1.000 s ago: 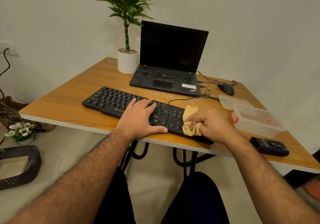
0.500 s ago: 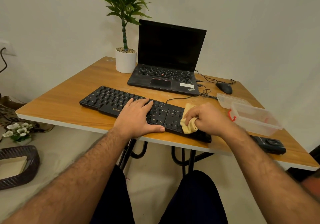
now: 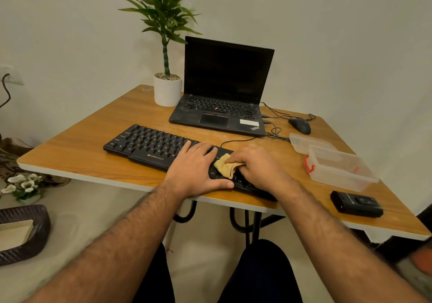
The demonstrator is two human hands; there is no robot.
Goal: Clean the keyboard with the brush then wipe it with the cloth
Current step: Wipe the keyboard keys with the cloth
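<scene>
A wooden counter (image 3: 77, 148) stands against a pale wall. The black keyboard (image 3: 149, 146) lies along its near edge. The left hand (image 3: 196, 171) rests flat on the keys, fingers straight; the right hand (image 3: 257, 167) grips a bunched yellow cloth (image 3: 225, 167) pressed onto the keys.

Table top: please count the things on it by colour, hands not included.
Black: 4 – keyboard, laptop, mouse, small black device
Clear plastic: 2 – box, lid
Yellow: 1 – cloth
White: 1 – plant pot
Total: 8
</scene>
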